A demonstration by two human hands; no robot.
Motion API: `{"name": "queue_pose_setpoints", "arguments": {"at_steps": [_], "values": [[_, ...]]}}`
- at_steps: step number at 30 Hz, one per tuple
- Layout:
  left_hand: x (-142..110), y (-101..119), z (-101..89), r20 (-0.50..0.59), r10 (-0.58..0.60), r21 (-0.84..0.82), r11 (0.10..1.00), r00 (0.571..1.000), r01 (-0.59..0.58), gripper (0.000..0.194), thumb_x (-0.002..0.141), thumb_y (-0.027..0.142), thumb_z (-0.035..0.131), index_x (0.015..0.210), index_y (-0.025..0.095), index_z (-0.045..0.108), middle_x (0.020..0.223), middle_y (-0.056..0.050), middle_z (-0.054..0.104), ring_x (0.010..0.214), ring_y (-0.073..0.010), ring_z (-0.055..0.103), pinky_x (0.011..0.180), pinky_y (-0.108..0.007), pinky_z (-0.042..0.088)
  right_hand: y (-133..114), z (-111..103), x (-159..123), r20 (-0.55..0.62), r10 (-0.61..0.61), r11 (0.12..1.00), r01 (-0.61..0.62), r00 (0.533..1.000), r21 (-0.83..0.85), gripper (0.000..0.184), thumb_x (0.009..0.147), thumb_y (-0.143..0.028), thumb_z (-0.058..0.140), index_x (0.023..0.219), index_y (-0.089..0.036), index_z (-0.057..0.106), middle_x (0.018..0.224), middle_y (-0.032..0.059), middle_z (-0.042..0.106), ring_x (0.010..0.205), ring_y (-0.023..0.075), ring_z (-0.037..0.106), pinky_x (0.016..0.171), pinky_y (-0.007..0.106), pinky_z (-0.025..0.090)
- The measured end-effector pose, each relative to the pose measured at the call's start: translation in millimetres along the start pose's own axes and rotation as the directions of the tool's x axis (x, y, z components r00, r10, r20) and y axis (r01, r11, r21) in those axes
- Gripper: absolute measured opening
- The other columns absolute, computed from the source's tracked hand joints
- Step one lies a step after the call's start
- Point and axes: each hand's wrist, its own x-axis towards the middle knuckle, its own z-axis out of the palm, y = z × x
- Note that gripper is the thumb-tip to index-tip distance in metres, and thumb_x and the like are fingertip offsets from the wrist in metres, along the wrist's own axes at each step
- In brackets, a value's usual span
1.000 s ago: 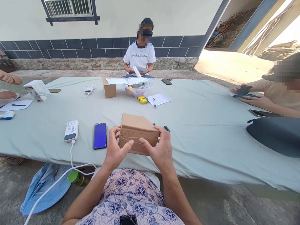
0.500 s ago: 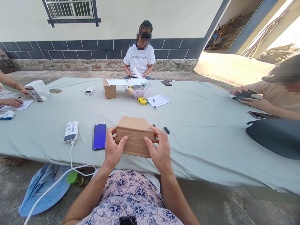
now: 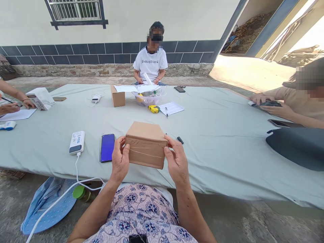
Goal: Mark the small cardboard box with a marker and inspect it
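Note:
A brown cardboard box (image 3: 146, 152) is held between my two hands above the near edge of the cloth-covered table (image 3: 217, 145). Thin dark lines and creases run over the side facing me. My left hand (image 3: 120, 158) grips its left end, thumb along the near corner. At the right end, my right hand (image 3: 177, 160) closes on it with the thumb at the near edge and the fingers behind. A phone with a blue screen (image 3: 107, 147) lies just left of my left hand. Beyond my right hand is a small black object (image 3: 180, 140).
A white power bank (image 3: 77, 142) with a cable lies to the left. Farther back are another cardboard box (image 3: 118, 97), a plastic basin (image 3: 152, 99), a yellow tape measure (image 3: 154, 109) and paper (image 3: 174, 108). A dark visor (image 3: 298, 148) rests at the right. Other people sit around the table.
My thumbs have slid outward from the box's near side to its ends. The box has risen slightly in view. At the left, another person's hand has lifted with a pen.

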Motion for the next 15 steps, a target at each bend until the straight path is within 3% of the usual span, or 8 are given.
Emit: {"name": "queue_pose_setpoints", "arguments": {"at_steps": [5,11,15], "values": [[1,0,-1.5,-0.014,-0.022,0.045,0.999,1.0,0.023,0.036,0.099,0.047,0.051,0.125,0.022,0.056,0.125,-0.011,0.068,0.118,-0.0231,0.065,0.102,-0.038,0.051,0,3,-2,-0.008,-0.032,0.999,0.032,0.999,-0.031,0.037,0.1,-0.038,0.052,0.134,-0.03,0.062,0.119,0.0093,0.062,0.101,0.0214,0.062,0.079,0.036,0.059],[-8,5,10.2,-0.007,-0.021,0.116,0.993,1.0,0.021,0.05,0.087,0.035,0.069,0.13,0.023,0.048,0.132,-0.013,0.061,0.122,-0.0259,0.062,0.102,-0.041,0.052,-1,14,-2,-0.043,-0.085,0.967,0.072,0.995,-0.246,0.045,0.089,-0.039,0.066,0.131,-0.027,0.057,0.118,0.0111,0.061,0.104,0.0266,0.06,0.078,0.041,0.059],[-15,5,17.1,-0.056,0.1,0.28,0.957,0.993,-0.081,0.062,0.074,0.029,0.08,0.125,0.023,0.046,0.133,-0.013,0.057,0.124,-0.0287,0.059,0.101,-0.044,0.052,6,20,-3,-0.061,-0.032,0.949,0.011,0.998,-0.315,0.056,0.08,-0.051,0.075,0.124,-0.023,0.054,0.118,0.0128,0.061,0.112,0.0317,0.059,0.086,0.047,0.056]]}}
